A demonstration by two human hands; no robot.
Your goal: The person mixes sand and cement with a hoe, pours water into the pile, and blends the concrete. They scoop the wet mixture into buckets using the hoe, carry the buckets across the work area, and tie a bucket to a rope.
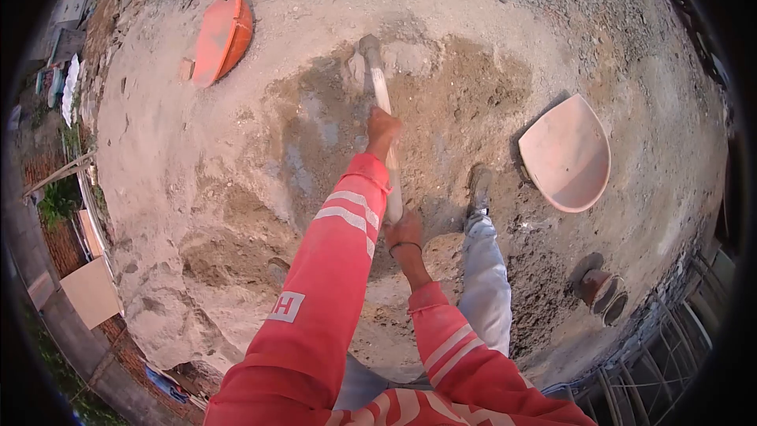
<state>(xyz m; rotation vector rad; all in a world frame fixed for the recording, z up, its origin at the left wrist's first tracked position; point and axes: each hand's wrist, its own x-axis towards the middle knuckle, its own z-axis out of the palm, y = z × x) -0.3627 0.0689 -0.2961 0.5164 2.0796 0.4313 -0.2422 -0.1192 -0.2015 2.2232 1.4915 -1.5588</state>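
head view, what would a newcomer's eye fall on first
Probably the bright red sleeves, reaching up the middle to the left hand and right hand, both gripping a pale tool handle. Next, the orange basin at upper left and the paler basin at right, both on the dirt ground.

Bare, dusty ground with a dark, damp patch across the middle of the frame.
Directly on it, an orange tub lies at upper left beside a small block; a pale pink tub sits at right, a brown bucket-like container at lower right, and loose grey gravel is scattered along the upper right.
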